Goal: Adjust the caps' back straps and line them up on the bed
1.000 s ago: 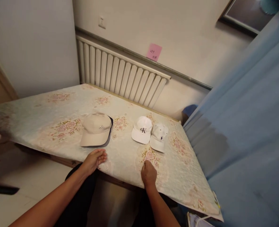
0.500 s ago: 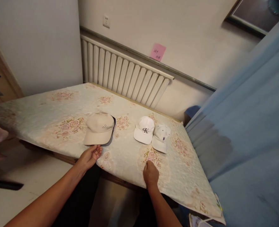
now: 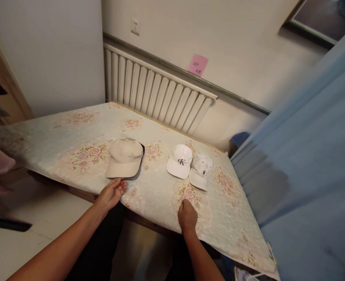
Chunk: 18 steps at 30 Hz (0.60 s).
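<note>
A beige cap [image 3: 124,157] lies on the floral tablecloth [image 3: 73,136], over a dark cap whose edge [image 3: 140,160] shows at its right. My left hand [image 3: 111,192] rests at the table's near edge, fingers loosely curled and touching the beige cap's brim, holding nothing. Right of it sit a white cap with a black logo [image 3: 179,161] and another white cap [image 3: 201,170], side by side. My right hand [image 3: 186,216] lies knuckles-up on the cloth below the white caps, fingers curled under.
A white radiator [image 3: 157,91] runs along the far wall under a pink sticky note [image 3: 198,64]. A blue curtain [image 3: 312,164] hangs at the right, by the table's corner. Pale floor shows at the lower left.
My left hand drew back left along the table edge and now meets the beige cap's brim. My right hand stayed put. The view shifted slightly.
</note>
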### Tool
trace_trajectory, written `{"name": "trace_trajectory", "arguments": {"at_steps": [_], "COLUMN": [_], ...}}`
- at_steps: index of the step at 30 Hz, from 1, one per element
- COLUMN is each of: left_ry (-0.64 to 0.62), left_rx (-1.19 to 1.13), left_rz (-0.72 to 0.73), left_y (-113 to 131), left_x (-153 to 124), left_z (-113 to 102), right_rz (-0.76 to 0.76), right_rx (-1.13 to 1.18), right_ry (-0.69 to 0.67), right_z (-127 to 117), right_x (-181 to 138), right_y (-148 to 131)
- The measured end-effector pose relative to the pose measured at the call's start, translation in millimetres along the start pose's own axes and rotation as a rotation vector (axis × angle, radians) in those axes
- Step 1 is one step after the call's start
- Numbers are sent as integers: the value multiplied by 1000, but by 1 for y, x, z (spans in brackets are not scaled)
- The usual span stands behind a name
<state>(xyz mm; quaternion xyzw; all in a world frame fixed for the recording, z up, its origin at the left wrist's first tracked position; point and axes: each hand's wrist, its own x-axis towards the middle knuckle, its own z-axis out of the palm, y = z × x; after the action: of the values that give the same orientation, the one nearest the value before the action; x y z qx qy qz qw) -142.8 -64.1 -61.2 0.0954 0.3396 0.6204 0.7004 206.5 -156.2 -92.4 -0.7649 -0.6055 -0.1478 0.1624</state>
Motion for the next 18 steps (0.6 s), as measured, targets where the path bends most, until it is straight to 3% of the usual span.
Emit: {"name": "trace_trajectory", "arguments": {"at_steps": [18], "left_ry": [12], "left_rx": [-23], "left_rz": [12], "left_y": [4], "left_x": [4], "left_z": [4], "right_rz": [15], "right_rx": [5], "right_ry": [-11], "right_z": [0], "right_x": [0], "right_y": [0]}}
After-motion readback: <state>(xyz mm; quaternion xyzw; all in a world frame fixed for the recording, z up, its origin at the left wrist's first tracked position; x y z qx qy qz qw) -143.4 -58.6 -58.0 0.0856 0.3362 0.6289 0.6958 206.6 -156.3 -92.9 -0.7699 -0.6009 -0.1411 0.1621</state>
